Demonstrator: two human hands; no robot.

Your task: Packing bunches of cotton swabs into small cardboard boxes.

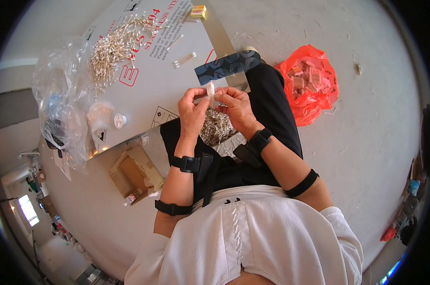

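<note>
The small white bundle [210, 89] is in front of us. A grey printed panel [153, 85] spreads forward-left; a red plastic bag [304, 114] sits right; on the panel lies a cotton-swab heap [111, 51]. Our left hand [192, 114] pinches the bundle; our right hand [236, 105] touches it, gripping or not, we cannot tell.

A small white bundle [210, 89], narrow and rounded at the top, stands roughly upright, pinched between the fingertips of the left hand [193, 110] and the right hand [234, 105], its tip showing above them, its lower part partly hidden
</note>
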